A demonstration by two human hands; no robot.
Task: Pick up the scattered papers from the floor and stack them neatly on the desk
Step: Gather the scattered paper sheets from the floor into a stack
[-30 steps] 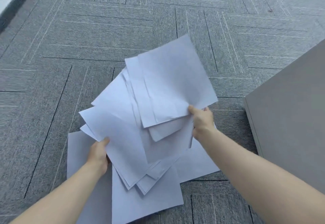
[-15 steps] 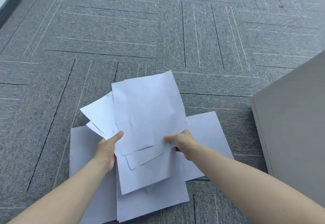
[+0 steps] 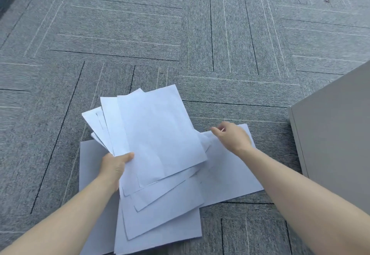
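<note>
Papers (image 3: 160,134) fanned in left hand (image 3: 115,165), pinched at one edge for squaring; right hand (image 3: 233,137) loosely curled, empty, over floor sheet (image 3: 230,174).

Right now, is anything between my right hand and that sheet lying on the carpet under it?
Nothing visible. The right hand hovers over the sheet on the carpet, its far edge bare. The fanned bundle in the left hand overlaps only its left part.
</note>
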